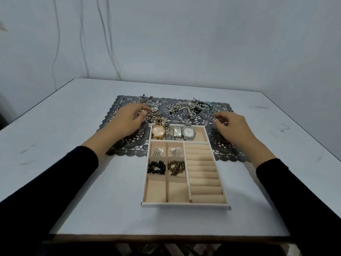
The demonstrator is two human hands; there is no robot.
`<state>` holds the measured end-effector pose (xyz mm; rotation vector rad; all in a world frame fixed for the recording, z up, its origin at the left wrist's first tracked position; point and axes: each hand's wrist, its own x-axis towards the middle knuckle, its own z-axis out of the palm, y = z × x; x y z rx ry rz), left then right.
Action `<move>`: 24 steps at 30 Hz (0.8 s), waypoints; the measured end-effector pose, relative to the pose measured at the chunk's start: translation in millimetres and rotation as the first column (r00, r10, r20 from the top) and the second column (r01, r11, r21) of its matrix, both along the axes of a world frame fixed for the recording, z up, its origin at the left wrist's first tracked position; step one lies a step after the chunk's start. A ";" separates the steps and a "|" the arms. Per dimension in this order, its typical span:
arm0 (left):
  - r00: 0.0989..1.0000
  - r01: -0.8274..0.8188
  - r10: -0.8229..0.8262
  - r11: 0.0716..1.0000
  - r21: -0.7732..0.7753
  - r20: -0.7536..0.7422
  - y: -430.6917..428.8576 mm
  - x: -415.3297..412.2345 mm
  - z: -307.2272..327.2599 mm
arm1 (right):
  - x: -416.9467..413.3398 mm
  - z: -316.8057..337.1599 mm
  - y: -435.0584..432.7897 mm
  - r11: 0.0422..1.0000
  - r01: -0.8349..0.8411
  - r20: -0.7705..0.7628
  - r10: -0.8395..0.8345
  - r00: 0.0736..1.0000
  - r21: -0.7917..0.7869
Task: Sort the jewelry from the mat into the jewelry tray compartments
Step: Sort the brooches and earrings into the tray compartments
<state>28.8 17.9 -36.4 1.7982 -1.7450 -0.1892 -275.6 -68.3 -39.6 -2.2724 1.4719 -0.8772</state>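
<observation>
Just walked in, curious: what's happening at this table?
A person in black sleeves is sorting jewelry. The left hand pinches a silver chain on the grey lace mat; the right hand hovers over the mat's right side. The beige compartment tray holds four watches, two silver shell pieces and two bead bracelets.

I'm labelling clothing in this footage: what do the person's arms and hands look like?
The left sleeve and right sleeve are long, black and plain, ending short of the wrists. The left hand and right hand are bare: no gloves, no watch or bracelet visible.
</observation>
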 end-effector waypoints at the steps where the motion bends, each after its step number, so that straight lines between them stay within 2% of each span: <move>1: 0.999 0.011 -0.011 1.000 0.011 0.033 -8.3 2.6 -2.9 | 5.1 0.2 -5.8 1.000 -0.021 -0.002 0.021 1.000 -0.005; 9: 0.970 0.138 -0.156 0.985 0.106 0.189 -55.0 9.9 -17.8 | 43.7 -7.3 -44.4 0.986 -0.168 -0.019 0.168 0.986 0.014; 17: 0.957 0.193 -0.212 0.975 0.106 0.201 -73.4 9.7 -18.6 | 49.4 -21.4 -60.0 0.967 -0.233 -0.028 0.231 0.972 -0.105; 24: 0.957 0.225 -0.230 0.973 0.052 0.175 -86.2 2.7 -15.6 | 50.1 -25.0 -63.9 0.962 -0.236 -0.023 0.235 0.972 -0.134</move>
